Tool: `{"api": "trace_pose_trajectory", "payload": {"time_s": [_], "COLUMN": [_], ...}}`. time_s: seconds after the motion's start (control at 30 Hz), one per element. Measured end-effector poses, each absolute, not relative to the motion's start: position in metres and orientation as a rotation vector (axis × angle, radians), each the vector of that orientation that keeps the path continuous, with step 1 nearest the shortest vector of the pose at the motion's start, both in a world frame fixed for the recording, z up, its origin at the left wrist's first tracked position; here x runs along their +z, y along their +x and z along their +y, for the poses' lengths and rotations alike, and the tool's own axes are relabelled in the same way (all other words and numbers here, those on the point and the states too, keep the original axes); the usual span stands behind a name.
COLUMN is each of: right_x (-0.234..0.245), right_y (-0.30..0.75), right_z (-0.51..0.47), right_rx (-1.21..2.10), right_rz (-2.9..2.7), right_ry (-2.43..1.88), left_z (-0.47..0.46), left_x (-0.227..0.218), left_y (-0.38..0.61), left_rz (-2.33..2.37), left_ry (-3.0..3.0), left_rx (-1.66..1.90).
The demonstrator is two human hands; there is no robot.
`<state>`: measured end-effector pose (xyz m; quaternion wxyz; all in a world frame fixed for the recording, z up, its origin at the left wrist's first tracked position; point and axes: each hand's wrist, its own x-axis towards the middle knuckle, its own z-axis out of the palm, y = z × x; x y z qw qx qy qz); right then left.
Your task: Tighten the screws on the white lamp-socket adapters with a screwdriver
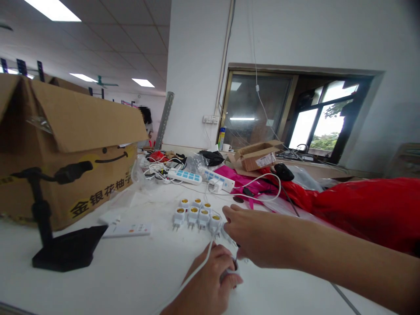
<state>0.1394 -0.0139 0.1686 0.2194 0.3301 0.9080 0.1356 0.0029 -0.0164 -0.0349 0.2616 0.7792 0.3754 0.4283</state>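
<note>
Left hand (205,282): fingers (228,280) curled closed, clenched around a white power cord (193,273) that runs off the bottom of the view.

Right hand (254,236): fingers (231,213) reach forward, tips at the nearest white socket adapter (215,224) — whether they grasp it, I cannot tell.

Between the hands: a small dark tip, too small to identify.

Adapters: a tight cluster of white socket adapters (193,216) with yellow centres, on a white table (131,280), just ahead of the right hand.

Beyond: two white power strips (183,176) with blue switches, beside tangled white cables (157,168).

Left side: a black stand (65,250) before a large cardboard box (65,148).

Right side: a red plastic bag (370,210) — a pink bag (239,181) just past it.
</note>
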Motion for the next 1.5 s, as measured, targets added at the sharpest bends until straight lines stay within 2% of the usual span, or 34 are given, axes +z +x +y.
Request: {"api": "trace_pose_trajectory", "payload": {"time_s": [1.07,1.5], "right_x": [0.162,0.167], "right_y": [0.146,0.145], "right_z": [-0.016,-0.02], "right_rx": [0.53,0.428], "right_rz": [2.53,2.555], "right_ry": [0.828,0.812], "left_z": [-0.012,0.003], "left_x": [-0.035,-0.051], "left_y": [0.002,0.001], "left_rz": [1.053,1.043], "left_ry": [2.045,2.226], "left_rx": [1.129,1.054]}}
